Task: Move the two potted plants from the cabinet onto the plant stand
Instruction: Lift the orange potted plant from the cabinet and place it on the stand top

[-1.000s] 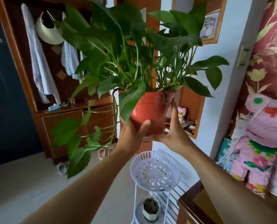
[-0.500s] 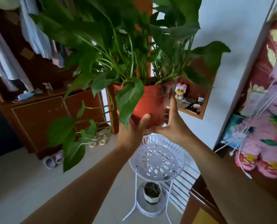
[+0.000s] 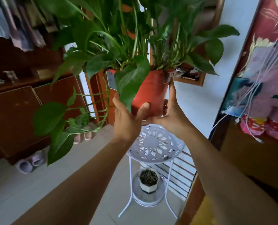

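Observation:
A leafy green plant in a terracotta-coloured pot (image 3: 153,93) hangs in the air at the middle of the head view. My left hand (image 3: 127,120) cups its left side and base. My right hand (image 3: 172,116) holds its right side, the forefinger stretched up along the pot wall. Directly below the pot stands the white metal plant stand (image 3: 175,153); its pierced round top tier is bare. On the stand's lower tier sits a small white pot (image 3: 148,180) filled with dark soil. The big pot floats a short way above the top tier.
A brown wooden cabinet (image 3: 18,114) with hanging clothes fills the left. Slippers (image 3: 28,163) lie on the floor by it. A wooden cabinet corner (image 3: 192,208) is at the lower right, with pink soft toys (image 3: 268,125) on top. A wall shelf (image 3: 193,77) hangs behind the plant.
Both hands have carried the plant closer to the stand. The view has tilted down, so the stand and its lower tier show more fully.

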Demonstrator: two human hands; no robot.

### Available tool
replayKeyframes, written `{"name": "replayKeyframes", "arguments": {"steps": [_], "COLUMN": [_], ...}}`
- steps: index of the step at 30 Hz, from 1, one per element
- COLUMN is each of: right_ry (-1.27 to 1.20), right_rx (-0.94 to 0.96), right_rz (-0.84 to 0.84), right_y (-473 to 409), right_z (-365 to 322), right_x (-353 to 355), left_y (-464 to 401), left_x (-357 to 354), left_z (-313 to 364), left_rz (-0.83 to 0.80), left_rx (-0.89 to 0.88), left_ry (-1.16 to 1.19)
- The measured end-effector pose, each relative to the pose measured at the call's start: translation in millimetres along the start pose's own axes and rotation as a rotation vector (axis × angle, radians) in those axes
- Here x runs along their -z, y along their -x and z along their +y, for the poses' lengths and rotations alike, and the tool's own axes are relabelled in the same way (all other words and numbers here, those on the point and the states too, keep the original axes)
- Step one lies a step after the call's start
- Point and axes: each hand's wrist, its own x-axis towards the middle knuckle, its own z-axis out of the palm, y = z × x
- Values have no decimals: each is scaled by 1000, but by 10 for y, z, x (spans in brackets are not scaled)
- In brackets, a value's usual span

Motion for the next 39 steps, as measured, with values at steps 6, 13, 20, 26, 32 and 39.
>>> {"name": "replayKeyframes", "arguments": {"steps": [6, 13, 20, 26, 32, 39], "right_ry": [17, 71, 71, 190, 252, 337], "right_rx": [-8, -16, 6, -6, -25, -123], "right_rz": [-5, -4, 3, 63, 31, -38], "right_y": [210, 263, 136, 20, -56, -92], "right_z": [735, 1538, 2145, 2358, 2405, 2395], "right_x": [-62, -144, -214, -144, -52, -13], "left_y": [366, 600, 586, 473, 362, 326], "left_x": [-313, -694, -943, -1097, -1170, -1252], "left_z": [-580, -1323, -1874, -2048, -2067, -2079], "left_rz": [77, 136, 122, 40, -35, -92], "left_rx": [-26, -37, -55, -51, -12, 65], "left_ry": [-15, -52, -82, -53, -84, -204]}}
